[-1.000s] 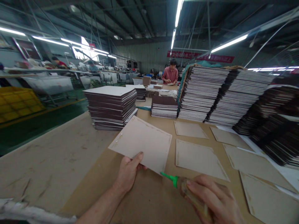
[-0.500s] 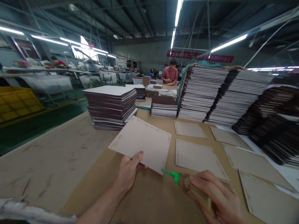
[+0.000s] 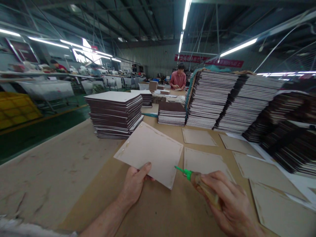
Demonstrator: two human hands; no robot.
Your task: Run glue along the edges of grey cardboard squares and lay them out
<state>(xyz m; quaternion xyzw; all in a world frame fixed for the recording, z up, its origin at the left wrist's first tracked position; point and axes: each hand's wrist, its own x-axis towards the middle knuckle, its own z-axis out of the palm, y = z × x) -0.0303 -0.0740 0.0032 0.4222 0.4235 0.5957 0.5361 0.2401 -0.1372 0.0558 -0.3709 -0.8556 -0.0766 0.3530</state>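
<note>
A grey-beige board point(image 3: 150, 148) is raised tilted above the table, its near edge pinched by my left hand point(image 3: 135, 184) with the thumb on top and the fingers beneath. Glossy smears of glue show at its left edge and near its right corner. My right hand point(image 3: 227, 200) is wrapped round a glue bottle point(image 3: 203, 187), brownish and with a green nozzle. The nozzle tip is at the board's right edge. Just beyond the bottle lies another board point(image 3: 207, 161) with smears along its edges.
More boards lie flat to the right, such as one nearby point(image 3: 281, 204). A stack of dark-edged panels point(image 3: 113, 115) stands at left, a low one point(image 3: 171, 113) ahead, and tall stacks point(image 3: 212, 98) at right. Across the table a person point(image 3: 177, 79) in a red shirt works.
The glue bottle's tip has moved away from me along the board's right edge, up from its near corner. My left hand and the board have hardly moved.
</note>
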